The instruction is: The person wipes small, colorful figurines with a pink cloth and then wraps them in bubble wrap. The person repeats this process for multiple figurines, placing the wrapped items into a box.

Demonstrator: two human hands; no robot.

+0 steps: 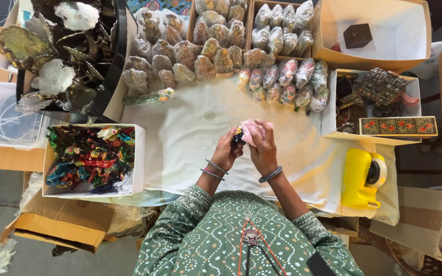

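Pink wrap (256,131), a thin crinkled sheet, is held above the middle of the white cloth (190,133), its long axis running roughly left to right, the far end toward the right. At its left end sits a small dark figurine (238,137) with coloured paint, partly covered; which way it faces cannot be told. Left hand (226,151) closes around the figurine from below; right hand (263,151) pinches the wrap from the other side. Both hands are together, touching across the bundle. Metal bangles ring both wrists.

Beyond the hands, rows of wrapped figurines (221,56) lie on the cloth and in shallow cardboard trays, lumpy and glossy under clear film. Left of the hands, a white box (138,153) holds a tangle of bright painted pieces. Farther left, a black tray (113,76) carries flat metallic leaf shapes. At right, a yellow tape dispenser (361,179) rests on the cloth's edge, below a long painted box (398,125) with floral pattern.
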